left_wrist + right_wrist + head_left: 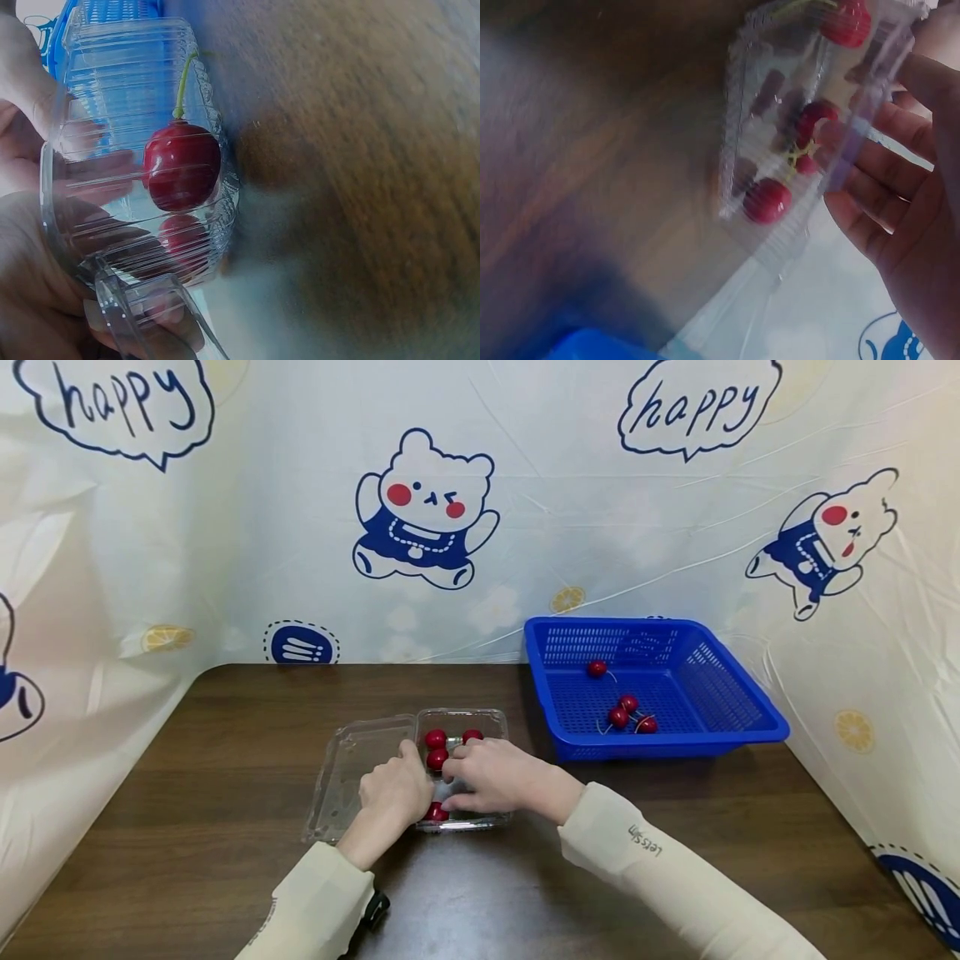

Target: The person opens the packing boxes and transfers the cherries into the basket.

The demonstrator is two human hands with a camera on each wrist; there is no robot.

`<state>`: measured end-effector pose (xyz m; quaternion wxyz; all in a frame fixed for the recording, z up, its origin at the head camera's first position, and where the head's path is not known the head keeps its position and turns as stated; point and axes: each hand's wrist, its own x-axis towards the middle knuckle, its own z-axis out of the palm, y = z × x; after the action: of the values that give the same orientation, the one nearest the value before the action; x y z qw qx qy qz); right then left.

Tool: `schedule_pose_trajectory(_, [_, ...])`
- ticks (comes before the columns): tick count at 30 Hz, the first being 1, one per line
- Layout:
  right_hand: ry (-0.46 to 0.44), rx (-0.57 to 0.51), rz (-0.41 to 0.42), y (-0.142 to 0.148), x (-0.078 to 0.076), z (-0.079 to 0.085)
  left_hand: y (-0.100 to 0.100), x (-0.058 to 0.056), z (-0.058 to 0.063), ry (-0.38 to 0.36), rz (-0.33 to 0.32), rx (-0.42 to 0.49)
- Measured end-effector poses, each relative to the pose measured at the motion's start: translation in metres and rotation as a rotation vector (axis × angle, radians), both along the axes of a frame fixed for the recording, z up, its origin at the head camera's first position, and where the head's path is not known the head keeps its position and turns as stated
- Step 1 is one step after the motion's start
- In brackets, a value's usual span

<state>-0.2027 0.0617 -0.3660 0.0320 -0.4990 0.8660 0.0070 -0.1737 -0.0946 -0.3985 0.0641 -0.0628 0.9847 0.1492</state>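
My left hand point(397, 789) grips the hinge side of the clear box point(498, 727), apparently to steady something light enough to slide. The lid point(348, 777) lies folded back on the left, which leaves the top free. My right hand point(495, 772) comes over the opposite rim, its fingers point(889, 161) bent down inside, thumb and forefinger well parted. I see nothing pinched there, though my own knuckles hide part of the inside.

I can make out 4 cherries in the box: 3 toward the far end, 1 at the near end, the near cherry point(182, 165) stem-up in my left wrist view. Another 4 cherries point(627, 702) sit in the blue basket point(558, 747), at the back right by the patterned cloth point(300, 568). I judge it stands there to be within my right arm's reach.

The gap between box and basket is narrow, and the basket sits near the worktop point(187, 827)'s right edge. There is more room in front of the box and left of the lid.
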Motion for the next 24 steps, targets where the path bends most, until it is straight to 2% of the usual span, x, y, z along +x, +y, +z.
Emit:
schedule_pose_trajectory(15, [-0.072,-0.057,-0.024,-0.014,0.003,-0.022,-0.001,0.001,0.0,0.002,-0.017,-0.004])
schedule_pose_trajectory(24, [-0.2,-0.111,-0.093,-0.016,0.003,-0.026,-0.001,0.001,0.0,0.001,-0.014,-0.002])
